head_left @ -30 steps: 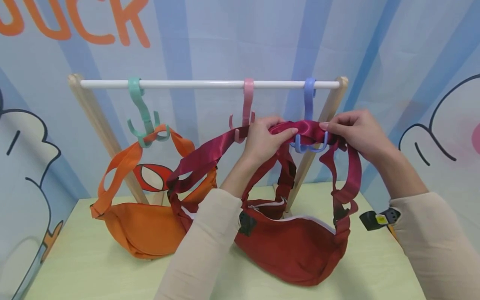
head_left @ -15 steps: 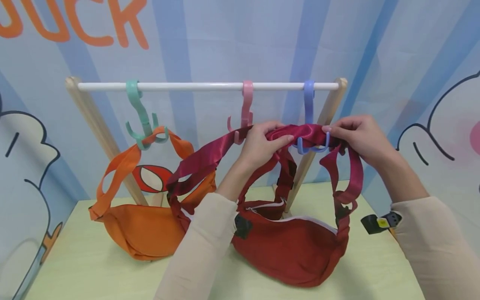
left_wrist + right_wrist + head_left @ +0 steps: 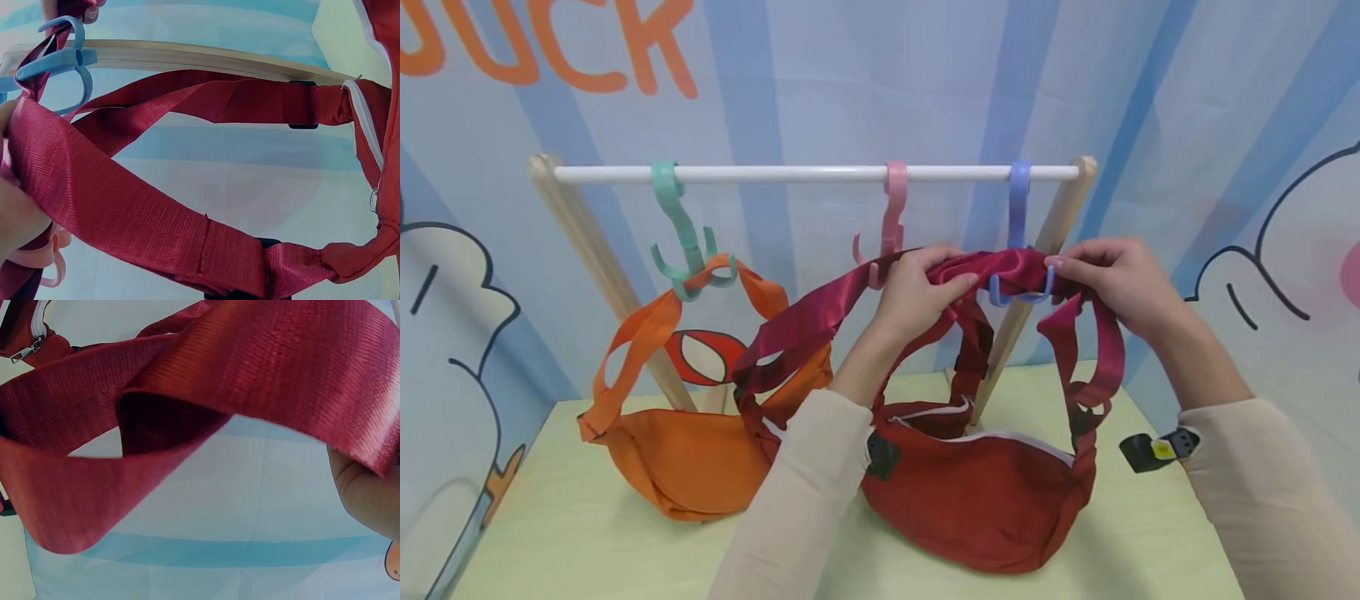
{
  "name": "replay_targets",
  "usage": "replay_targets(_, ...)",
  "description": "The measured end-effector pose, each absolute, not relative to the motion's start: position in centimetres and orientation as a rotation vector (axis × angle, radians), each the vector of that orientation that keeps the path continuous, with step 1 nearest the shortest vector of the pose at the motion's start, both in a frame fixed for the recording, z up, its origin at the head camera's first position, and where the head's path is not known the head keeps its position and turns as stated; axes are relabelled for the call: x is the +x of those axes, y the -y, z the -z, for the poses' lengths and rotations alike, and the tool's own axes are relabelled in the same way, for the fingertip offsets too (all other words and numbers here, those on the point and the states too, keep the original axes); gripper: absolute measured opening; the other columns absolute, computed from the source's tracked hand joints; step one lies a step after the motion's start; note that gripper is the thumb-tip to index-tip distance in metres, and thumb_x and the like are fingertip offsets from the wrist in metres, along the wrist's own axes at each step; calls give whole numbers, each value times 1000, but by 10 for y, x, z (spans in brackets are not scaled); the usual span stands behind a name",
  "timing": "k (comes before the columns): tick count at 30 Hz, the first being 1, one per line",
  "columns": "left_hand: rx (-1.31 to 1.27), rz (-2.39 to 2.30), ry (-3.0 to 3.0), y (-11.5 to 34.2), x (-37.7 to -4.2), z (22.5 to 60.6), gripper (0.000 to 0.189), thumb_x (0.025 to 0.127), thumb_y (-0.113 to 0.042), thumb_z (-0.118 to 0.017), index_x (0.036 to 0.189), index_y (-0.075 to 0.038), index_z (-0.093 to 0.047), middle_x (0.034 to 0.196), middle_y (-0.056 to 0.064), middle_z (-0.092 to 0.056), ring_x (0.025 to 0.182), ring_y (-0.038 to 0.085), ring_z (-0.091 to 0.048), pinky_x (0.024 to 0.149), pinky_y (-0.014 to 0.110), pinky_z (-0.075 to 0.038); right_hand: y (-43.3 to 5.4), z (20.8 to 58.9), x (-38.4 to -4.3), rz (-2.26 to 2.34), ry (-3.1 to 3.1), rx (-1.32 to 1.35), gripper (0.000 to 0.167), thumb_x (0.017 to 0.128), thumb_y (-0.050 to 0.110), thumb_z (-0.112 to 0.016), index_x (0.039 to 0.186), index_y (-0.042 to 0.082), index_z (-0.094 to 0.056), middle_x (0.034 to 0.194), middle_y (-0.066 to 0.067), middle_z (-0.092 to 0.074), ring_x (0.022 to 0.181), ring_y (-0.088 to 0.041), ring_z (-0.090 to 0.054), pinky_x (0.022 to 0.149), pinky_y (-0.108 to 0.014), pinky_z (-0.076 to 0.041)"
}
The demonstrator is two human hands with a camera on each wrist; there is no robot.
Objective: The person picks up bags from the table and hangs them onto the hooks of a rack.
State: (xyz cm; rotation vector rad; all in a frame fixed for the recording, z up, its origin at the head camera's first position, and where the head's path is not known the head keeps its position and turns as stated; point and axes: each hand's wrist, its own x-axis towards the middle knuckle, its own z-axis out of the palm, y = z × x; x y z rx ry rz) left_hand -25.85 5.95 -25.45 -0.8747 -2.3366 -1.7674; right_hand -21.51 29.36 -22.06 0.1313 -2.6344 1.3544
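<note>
A red waist bag (image 3: 977,500) with a white zipper hangs low at the tabletop, its shiny crimson strap (image 3: 1000,271) drawn up into a bunch over the blue hook (image 3: 1018,204). To the left of that hook, my left hand (image 3: 917,300) grips the bunched strap, thumb in front. My right hand (image 3: 1123,275) pinches the strap just right of the hook's prong. In the left wrist view, the strap (image 3: 125,194) runs twisted past the blue hook (image 3: 62,59). A loose fold of strap (image 3: 281,375) covers much of the right wrist view, hiding most of the right fingers.
A white rail (image 3: 775,173) on wooden legs carries the hooks. An orange waist bag (image 3: 692,458) hangs from the green hook (image 3: 673,217) at left. The pink hook (image 3: 892,217) hangs beside my left hand, with crimson strap passing across it. Below is a pale yellow-green tabletop (image 3: 587,542).
My left hand has shifted slightly left along the strap, its thumb tip now further from the blue hook. The strap over the hook looks more bunched. My right hand has barely moved.
</note>
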Motion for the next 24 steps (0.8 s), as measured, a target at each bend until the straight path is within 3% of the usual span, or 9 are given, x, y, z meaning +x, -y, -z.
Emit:
replay_targets(9,-863,1700,2338,-62,-258,257,24,86,-16,-64,108,-6,-63,84,7,-62,67,17,-57,60,22,-49,-296,226,-215,-1399,2604,176,37,87,32,-62,106,0,-64,78,-3,-66,69,-18,-64,62,-26,-51)
replay_targets(24,-861,1637,2366,-63,-258,257,23,86,-15,-64,107,-5,-62,86,7,-63,70,17,-57,61,22,-49,-297,227,-212,-1416,2600,224,38,87,31,-62,109,0,-62,81,-4,-67,72,-18,-65,64,-26,-52)
